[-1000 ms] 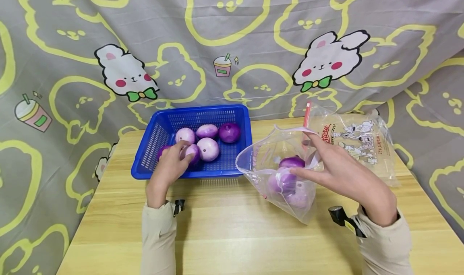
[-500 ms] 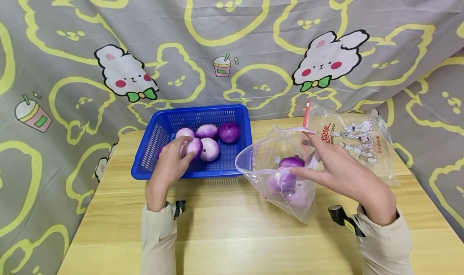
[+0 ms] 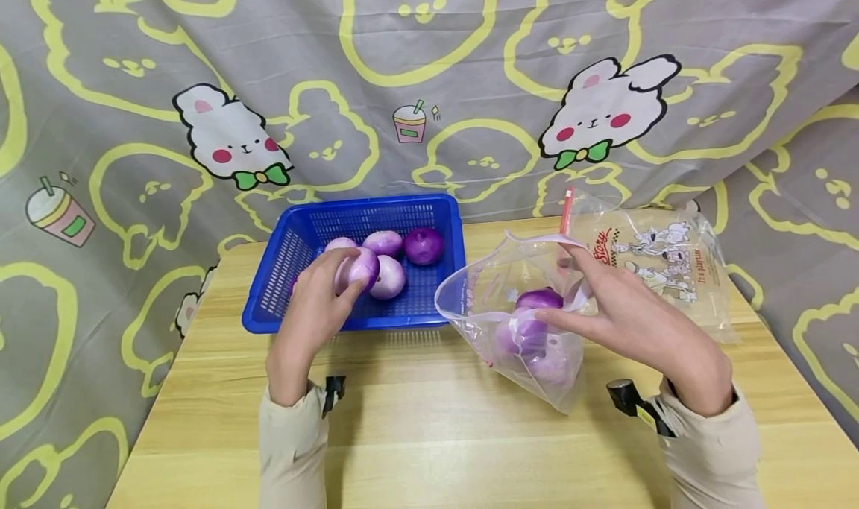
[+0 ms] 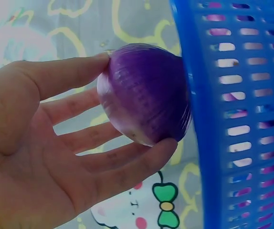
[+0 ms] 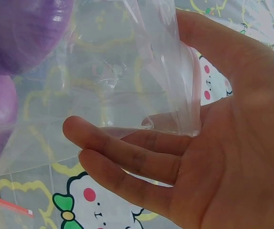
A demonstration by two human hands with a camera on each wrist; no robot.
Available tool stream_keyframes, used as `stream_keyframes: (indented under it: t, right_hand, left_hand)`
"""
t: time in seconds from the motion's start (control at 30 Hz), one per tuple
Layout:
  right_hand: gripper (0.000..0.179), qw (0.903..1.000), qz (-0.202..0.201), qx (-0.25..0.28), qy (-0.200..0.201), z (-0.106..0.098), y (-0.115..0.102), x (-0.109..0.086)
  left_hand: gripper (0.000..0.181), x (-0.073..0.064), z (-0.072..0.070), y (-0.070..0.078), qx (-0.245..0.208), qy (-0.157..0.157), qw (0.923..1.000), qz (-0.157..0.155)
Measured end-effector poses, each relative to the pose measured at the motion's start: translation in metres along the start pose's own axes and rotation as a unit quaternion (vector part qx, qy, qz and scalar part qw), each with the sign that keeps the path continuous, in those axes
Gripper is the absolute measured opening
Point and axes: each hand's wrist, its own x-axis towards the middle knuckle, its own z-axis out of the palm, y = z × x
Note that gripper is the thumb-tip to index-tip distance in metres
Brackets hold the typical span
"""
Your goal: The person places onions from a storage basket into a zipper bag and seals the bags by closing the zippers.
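Note:
My left hand (image 3: 314,293) grips a purple onion (image 3: 362,269) between thumb and fingertips, over the front left of the blue basket (image 3: 403,323). In the left wrist view the held onion (image 4: 144,95) shows beside the basket's rim. Several more onions lie in the basket, among them a pale one (image 3: 388,278) and a dark purple one (image 3: 424,247). My right hand (image 3: 631,315) holds a clear plastic bag (image 3: 479,293) by its rim, thumb at the near side, keeping the mouth spread wide. Inside the bag sit a few purple onions (image 3: 526,335).
Behind the right hand a second clear bag (image 3: 658,259), printed with cartoon figures and edged by a red slider, lies flat on the wooden table (image 3: 436,427). A grey patterned cloth (image 3: 483,84) hangs right behind the basket.
My left hand has lifted the onion a little up from the others in the basket and slightly to the right. The right hand and the bag have stayed in place.

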Motion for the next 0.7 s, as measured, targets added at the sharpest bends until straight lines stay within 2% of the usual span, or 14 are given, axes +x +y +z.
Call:
stream_keyframes:
  t: [0.43, 0.7]
  right_hand:
    - [0.091, 0.9999, 0.003, 0.012, -0.008, 0.0, -0.002, -0.002]
    - [0.092, 0.9998, 0.004, 0.014, -0.013, -0.001, -0.005, -0.004]
  left_hand:
    - [0.038, -0.005, -0.007, 0.022, -0.008, 0.024, 0.9984, 0.05]
    - [0.043, -0.011, -0.013, 0.04, -0.016, 0.034, 0.9973, 0.063]
